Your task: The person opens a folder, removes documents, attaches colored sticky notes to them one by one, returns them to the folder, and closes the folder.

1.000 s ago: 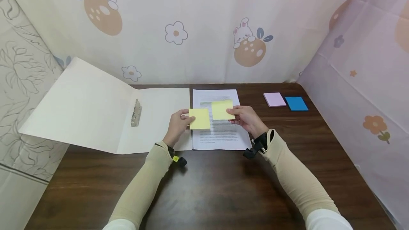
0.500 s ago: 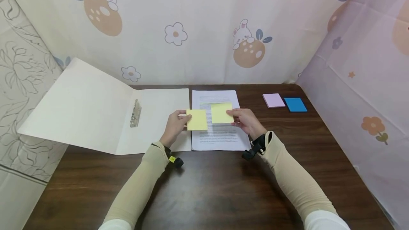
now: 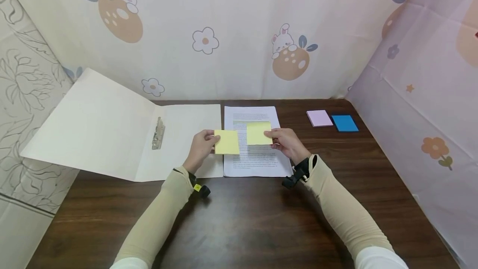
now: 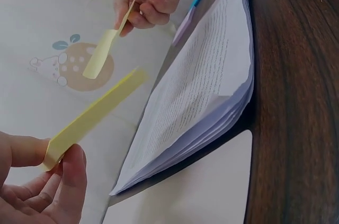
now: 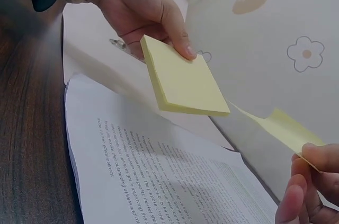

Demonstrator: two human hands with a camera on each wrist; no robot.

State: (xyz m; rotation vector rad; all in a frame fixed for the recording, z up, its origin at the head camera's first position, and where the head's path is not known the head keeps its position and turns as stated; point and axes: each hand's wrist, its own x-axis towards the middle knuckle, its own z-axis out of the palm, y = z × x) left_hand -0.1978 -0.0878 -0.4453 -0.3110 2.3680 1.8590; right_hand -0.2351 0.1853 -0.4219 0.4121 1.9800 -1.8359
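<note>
The yellow pad [image 3: 227, 142] and loose yellow note [image 3: 257, 133] are showing smooth, matt paper, the printed sheets [image 3: 257, 163] are looking like plain matt paper, the clip [image 3: 158, 133] is gleaming like metal, and the wood-grained worktop [image 3: 246, 223] is shining softly.

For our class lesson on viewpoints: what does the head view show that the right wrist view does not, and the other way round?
Only the head view: the pink pad and the blue pad.

Only the right wrist view, plainly: the thick side of the yellow pad and the bend in the yellow note.

Both: the left hand holding that pad, the right hand pinching that note, printed pages, white folder.
</note>
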